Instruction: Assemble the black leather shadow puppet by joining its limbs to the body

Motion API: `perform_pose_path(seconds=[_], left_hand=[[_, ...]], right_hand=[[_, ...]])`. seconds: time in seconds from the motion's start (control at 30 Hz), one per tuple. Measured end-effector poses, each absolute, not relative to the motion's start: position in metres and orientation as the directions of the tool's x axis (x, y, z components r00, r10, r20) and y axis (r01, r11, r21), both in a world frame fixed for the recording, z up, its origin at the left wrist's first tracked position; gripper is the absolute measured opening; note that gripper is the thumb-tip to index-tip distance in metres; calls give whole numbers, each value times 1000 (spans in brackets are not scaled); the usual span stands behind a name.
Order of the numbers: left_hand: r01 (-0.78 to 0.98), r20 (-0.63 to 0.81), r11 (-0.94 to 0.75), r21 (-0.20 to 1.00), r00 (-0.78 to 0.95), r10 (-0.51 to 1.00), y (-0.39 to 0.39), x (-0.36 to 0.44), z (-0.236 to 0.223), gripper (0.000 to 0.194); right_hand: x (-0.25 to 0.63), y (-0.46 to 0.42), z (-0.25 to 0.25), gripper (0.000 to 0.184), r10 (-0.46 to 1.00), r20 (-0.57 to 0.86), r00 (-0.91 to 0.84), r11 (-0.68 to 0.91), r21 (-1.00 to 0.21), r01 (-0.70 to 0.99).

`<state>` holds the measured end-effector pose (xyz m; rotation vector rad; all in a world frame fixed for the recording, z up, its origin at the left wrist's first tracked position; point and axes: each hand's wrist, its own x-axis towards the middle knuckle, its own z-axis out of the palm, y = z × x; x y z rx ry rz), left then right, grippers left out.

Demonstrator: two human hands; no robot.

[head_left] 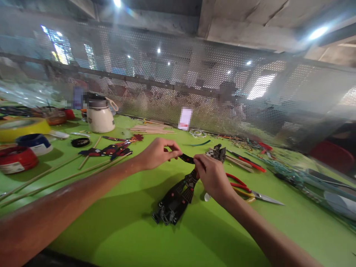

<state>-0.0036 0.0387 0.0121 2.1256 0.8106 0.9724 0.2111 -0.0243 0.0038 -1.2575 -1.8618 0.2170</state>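
Note:
A flat black jointed figure, like a shadow puppet (174,196), lies across the green table in front of me, its wide patterned lower part toward me. Its slim dark arm piece (185,158) stretches between my two hands. My left hand (158,154) pinches the outer end of that piece between thumb and fingers. At the other end, my right hand (213,174) is closed on the piece and hides the puppet's upper body; the ornate head (218,152) shows beyond it. Scissors with red and yellow handles (246,190) lie right of my right hand, near a small white disc (207,197).
A second red and black puppet (111,149) and long thin sticks (63,184) lie left. Farther left are tape rolls (19,159) and a cream jug (100,118). Wooden sticks (151,128) lie behind, before a perforated screen (178,81). A red-handled tool (251,163) and wire bundles (294,174) are right.

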Motion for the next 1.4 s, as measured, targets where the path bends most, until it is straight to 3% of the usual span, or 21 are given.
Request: perform_pose_path(seconds=[0.27, 0.77, 1.0, 1.23, 1.4], left_hand=[[304, 373, -639, 707, 608, 701, 21, 12, 0, 17], [291, 435, -611, 736, 489, 757, 37, 1, 5, 20], [276, 369, -625, 730, 610, 701, 31, 5, 2, 21], [307, 368, -634, 710, 606, 705, 31, 2, 5, 21], [304, 361, -628, 717, 608, 707, 37, -3, 9, 24]], right_hand=[[212, -22, -7, 21, 865, 501, -21, 386, -641, 664], [218, -19, 1, 17, 862, 443, -247, 473, -526, 706], [219, -19, -7, 23, 877, 461, -138, 428, -618, 660], [219, -22, -2, 12, 870, 448, -204, 445, -539, 715], [223, -19, -3, 16, 875, 439, -202, 446, -574, 687]])
